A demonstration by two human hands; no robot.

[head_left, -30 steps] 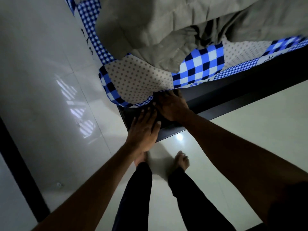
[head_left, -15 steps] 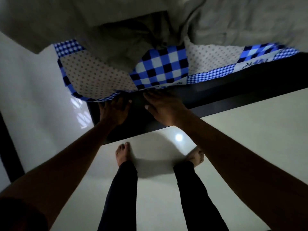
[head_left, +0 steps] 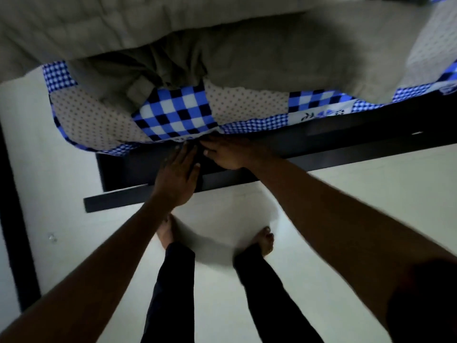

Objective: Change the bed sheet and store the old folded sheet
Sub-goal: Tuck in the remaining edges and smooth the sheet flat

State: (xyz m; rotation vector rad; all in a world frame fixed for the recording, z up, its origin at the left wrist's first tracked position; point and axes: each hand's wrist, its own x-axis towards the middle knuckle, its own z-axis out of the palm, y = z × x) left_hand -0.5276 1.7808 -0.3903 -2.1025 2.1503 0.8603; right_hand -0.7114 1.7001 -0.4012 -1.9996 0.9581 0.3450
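1. At the left, the patchwork sheet (head_left: 99, 120) covers the near corner of the mattress. Its blue-checked hem hangs just over the dark bed frame (head_left: 346, 139), so the sheet is on the bed, not folded.
2. The left grip (head_left: 176, 177) lies flat against the frame rail. Its fingers are straight and hold nothing, with the tips reaching up to the hem.
3. Just to the right, the right grip (head_left: 232, 154) reaches in sideways to the same stretch of hem. Its fingertips are lost in shadow under the cloth, so I cannot tell whether it pinches the sheet or only presses it.
4. Farther back and to the right, a rumpled grey blanket (head_left: 247, 58) lies heaped on the sheet.
5. The task looks to be in its early or middle part. The hands are working the hem at the mattress edge, either tucking it in or freeing it. No folded sheet is in view, so the storing step appears not yet done, and the blanket likely needs moving or straightening.
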